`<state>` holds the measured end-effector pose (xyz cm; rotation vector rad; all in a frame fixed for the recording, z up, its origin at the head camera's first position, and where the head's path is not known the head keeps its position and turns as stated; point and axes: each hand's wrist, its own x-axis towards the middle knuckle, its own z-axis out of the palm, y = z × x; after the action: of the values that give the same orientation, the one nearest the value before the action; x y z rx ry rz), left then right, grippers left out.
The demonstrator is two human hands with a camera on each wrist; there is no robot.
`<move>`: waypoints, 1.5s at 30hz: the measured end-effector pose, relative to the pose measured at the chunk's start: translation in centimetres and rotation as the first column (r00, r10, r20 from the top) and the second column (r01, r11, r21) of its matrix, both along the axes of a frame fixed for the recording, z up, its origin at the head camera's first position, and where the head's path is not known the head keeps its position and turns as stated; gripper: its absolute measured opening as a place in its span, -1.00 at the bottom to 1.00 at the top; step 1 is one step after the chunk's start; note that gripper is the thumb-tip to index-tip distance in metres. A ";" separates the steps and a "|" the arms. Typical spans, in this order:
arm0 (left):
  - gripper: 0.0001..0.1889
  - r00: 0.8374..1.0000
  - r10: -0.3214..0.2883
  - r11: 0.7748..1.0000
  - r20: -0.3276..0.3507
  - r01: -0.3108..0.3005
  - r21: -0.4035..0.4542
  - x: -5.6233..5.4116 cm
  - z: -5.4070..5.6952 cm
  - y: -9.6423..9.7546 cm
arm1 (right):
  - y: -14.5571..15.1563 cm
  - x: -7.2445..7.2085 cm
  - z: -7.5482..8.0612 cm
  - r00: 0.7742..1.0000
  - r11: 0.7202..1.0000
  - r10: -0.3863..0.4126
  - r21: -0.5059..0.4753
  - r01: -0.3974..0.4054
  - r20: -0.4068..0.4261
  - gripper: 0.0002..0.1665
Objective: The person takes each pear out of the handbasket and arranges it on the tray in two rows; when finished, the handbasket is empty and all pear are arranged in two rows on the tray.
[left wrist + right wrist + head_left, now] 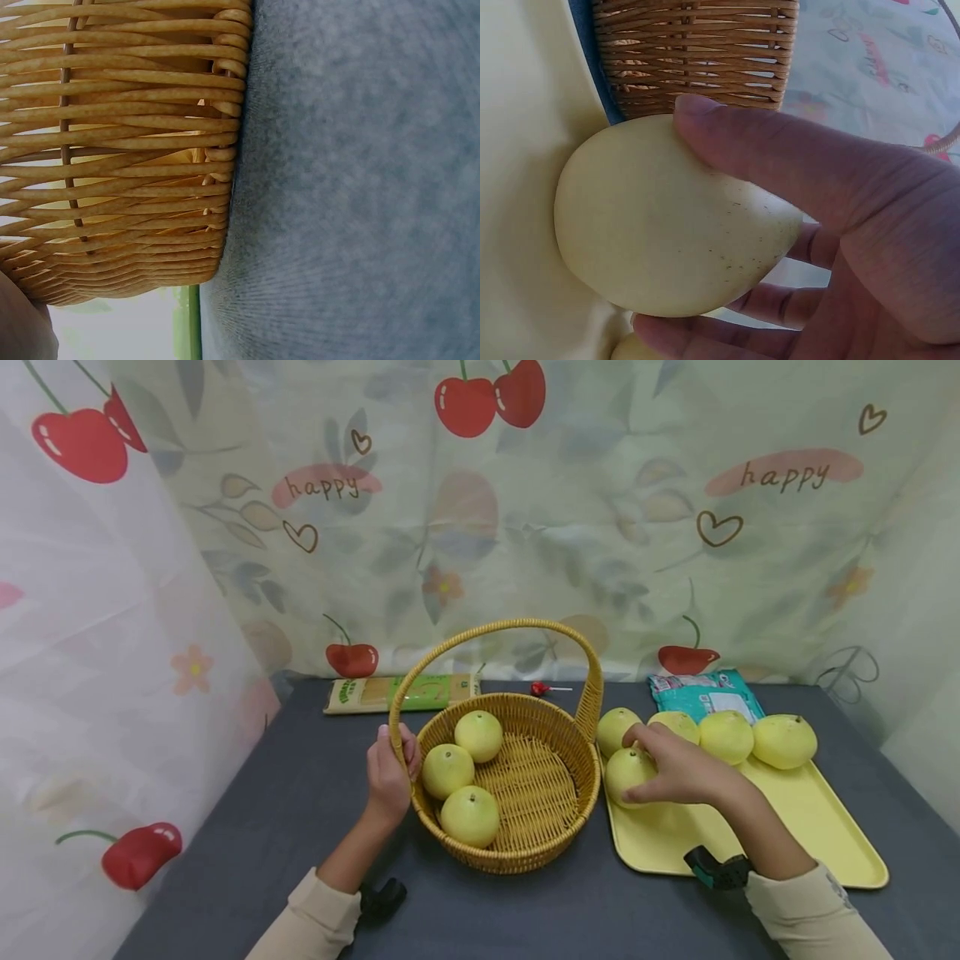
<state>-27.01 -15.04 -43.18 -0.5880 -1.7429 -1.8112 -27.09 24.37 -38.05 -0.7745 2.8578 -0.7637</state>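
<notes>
A woven basket point(540, 777) with a tall arched handle stands at the middle of the table. Three round, pale yellow-green fruits point(471, 817) lie along its left inside. My left hand point(388, 774) grips the basket at its left side, where the handle meets the rim; the left wrist view has the woven wall point(135, 150) up close. To the right of the basket, my right hand point(678, 770) holds another such fruit point(660, 217) between thumb and fingers, over the left part of a yellow tray point(832, 835). Several more fruits point(726, 737) sit along the tray's back.
A long flat package point(360, 695) with a green label lies behind the basket. Near it is a red lollipop point(538, 688). A teal packet point(705, 692) lies behind the tray. A patterned curtain point(525, 527) hangs at the back of the dark table point(300, 827).
</notes>
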 end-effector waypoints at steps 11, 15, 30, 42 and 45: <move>-0.37 1.000 0.003 1.000 0.000 -0.003 -0.013 0.2 0.1 0.0 | 0.1 0.4 1.1 0.999 0.999 0.032 -0.003 -0.032 -0.025 -0.28; -0.37 1.000 0.008 1.000 -0.004 -0.008 -0.015 0.2 0.1 0.0 | -0.2 0.9 2.0 0.996 0.999 0.019 -0.044 -0.023 -0.086 -0.44; -0.36 1.000 0.005 1.000 0.006 -0.005 -0.002 0.1 0.0 0.0 | -6.1 1.1 1.7 0.977 0.941 0.029 -0.324 -0.098 -0.210 -0.69; -0.36 1.000 -0.009 1.000 0.000 0.009 -0.003 0.0 -0.2 -0.1 | -11.7 -1.3 -0.5 0.980 0.949 0.198 -0.255 -0.186 0.022 -0.12; -0.36 1.000 -0.008 1.000 0.002 0.008 -0.004 -0.1 -0.2 -0.1 | -12.8 -2.0 -1.1 0.977 0.953 0.213 -0.225 -0.202 0.025 -0.06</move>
<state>-27.07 -15.13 -43.41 -0.5954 -1.7487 -1.8148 -29.06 11.54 -39.18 -1.0474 2.6212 -1.0642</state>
